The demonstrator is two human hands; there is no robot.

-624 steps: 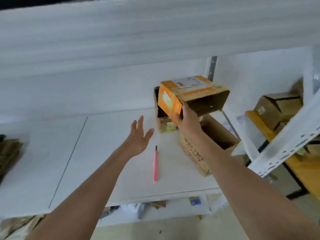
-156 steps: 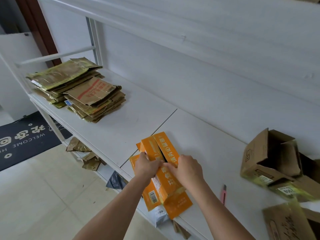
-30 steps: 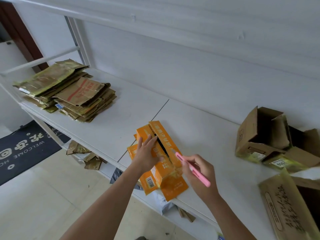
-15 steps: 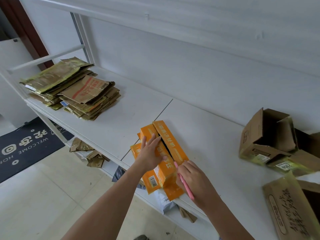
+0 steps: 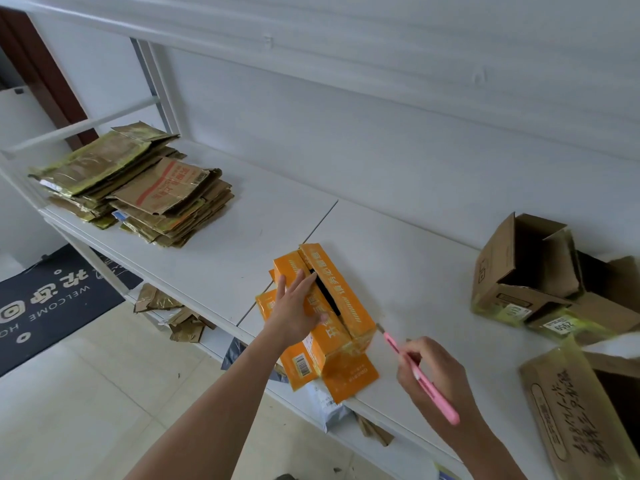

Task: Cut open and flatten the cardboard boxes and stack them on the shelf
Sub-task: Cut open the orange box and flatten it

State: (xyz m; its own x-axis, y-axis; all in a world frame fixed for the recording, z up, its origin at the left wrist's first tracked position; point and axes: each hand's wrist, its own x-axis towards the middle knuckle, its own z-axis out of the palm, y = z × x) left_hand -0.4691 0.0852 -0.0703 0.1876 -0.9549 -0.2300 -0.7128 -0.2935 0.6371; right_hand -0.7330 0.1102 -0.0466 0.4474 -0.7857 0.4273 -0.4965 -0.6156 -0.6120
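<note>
1. One orange box (image 5: pixel 332 306) is seen at the near edge of the white shelf (image 5: pixel 214 258), its top flaps parted along a dark slit.
2. The box is pressed down by the left hand (image 5: pixel 294 311), fingers straight and flat.
3. One pink cutter (image 5: pixel 420 377) is pinched in the curled fingers of the right hand (image 5: pixel 436 379).
4. One stack of flattened cardboard (image 5: pixel 138 185) is seen far left; two open brown boxes (image 5: pixel 530 271) and a third (image 5: pixel 585 414) are at the right.
5. Half a second earlier the cutter was held at the box's near end; it has since been drawn away to the right.
</note>
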